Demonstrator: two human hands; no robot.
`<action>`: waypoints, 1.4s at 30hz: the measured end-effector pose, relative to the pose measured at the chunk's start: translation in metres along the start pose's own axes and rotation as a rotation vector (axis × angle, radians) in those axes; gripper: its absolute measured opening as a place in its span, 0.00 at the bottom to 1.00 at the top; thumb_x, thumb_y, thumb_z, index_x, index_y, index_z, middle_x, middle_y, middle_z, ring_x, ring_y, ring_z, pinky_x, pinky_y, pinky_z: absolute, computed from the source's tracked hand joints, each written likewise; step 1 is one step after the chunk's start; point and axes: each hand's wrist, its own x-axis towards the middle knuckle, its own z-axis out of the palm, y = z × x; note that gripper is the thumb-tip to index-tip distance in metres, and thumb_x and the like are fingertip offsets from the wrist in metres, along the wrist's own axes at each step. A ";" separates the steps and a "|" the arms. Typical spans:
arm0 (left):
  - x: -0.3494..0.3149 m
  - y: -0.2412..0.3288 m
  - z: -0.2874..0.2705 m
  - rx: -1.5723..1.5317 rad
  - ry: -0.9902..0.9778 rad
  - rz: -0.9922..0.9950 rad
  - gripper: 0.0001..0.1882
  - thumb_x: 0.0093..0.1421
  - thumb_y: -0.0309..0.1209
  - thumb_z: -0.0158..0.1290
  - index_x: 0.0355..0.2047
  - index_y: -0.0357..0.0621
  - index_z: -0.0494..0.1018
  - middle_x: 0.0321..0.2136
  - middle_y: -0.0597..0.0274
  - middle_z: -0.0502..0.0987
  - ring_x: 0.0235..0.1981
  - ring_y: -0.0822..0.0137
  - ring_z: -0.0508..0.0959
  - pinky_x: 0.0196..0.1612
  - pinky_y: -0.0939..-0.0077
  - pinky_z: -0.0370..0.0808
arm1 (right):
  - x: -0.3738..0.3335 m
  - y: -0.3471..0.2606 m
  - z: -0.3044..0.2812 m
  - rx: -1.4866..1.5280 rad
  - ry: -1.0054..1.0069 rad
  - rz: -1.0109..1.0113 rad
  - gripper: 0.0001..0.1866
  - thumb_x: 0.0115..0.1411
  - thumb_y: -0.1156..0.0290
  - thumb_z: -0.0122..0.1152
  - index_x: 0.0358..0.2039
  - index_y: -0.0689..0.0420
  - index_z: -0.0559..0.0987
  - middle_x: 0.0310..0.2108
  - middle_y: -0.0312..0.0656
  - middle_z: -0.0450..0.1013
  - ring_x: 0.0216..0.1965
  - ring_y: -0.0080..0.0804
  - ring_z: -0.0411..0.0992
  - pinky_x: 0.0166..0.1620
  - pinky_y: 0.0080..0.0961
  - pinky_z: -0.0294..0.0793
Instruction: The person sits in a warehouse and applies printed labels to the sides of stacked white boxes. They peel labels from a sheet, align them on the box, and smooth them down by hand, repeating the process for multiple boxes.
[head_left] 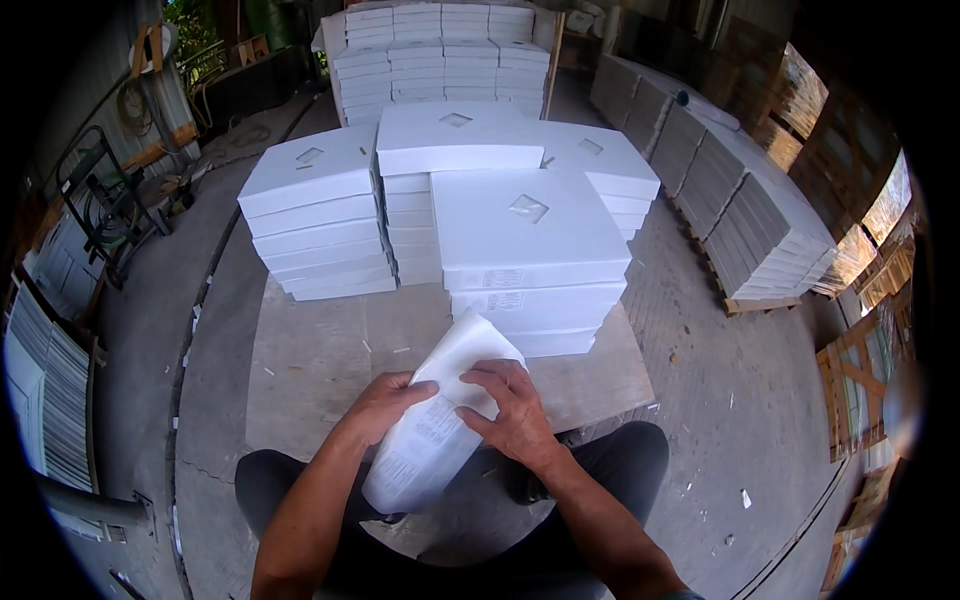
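Note:
A curling white sheet of printed labels [428,440] is held tilted above my lap, its far end near the boxes. My left hand [388,405] grips its left edge, thumb on top and fingers underneath. My right hand [510,408] is bent over the upper right part of the sheet, thumb and index finger curled against its surface. Whether a label is lifted between those fingertips is too fine to make out. Just beyond stands a stack of flat white boxes [530,240], with a diamond-shaped window on top and printed labels on the front sides.
A low wooden board [330,390] carries the boxes, including a left stack [315,220] and a right stack [610,170]. Behind is a larger load of white boxes [440,65]. Grey panels [740,190] lie on pallets at right; a hand truck [105,205] stands at left.

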 end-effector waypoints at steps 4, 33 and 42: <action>0.004 -0.003 0.000 -0.066 -0.027 0.004 0.20 0.66 0.42 0.57 0.44 0.34 0.80 0.33 0.60 0.82 0.30 0.71 0.81 0.37 0.75 0.77 | -0.001 -0.003 0.015 -0.065 -0.078 -0.006 0.26 0.49 0.69 0.74 0.49 0.53 0.78 0.49 0.44 0.72 0.53 0.47 0.69 0.57 0.42 0.68; 0.012 -0.006 0.018 0.206 0.145 0.299 0.18 0.68 0.39 0.56 0.31 0.33 0.80 0.20 0.75 0.73 0.24 0.83 0.68 0.27 0.79 0.68 | -0.003 -0.002 0.027 -0.105 0.125 -0.046 0.14 0.49 0.75 0.72 0.36 0.57 0.79 0.37 0.41 0.76 0.41 0.43 0.74 0.47 0.40 0.70; 0.017 -0.010 0.015 0.289 0.150 0.299 0.17 0.68 0.38 0.56 0.32 0.34 0.82 0.22 0.72 0.77 0.24 0.81 0.72 0.27 0.79 0.71 | -0.007 0.002 0.031 -0.071 0.074 0.012 0.12 0.50 0.76 0.71 0.34 0.56 0.76 0.36 0.39 0.76 0.41 0.43 0.73 0.46 0.40 0.70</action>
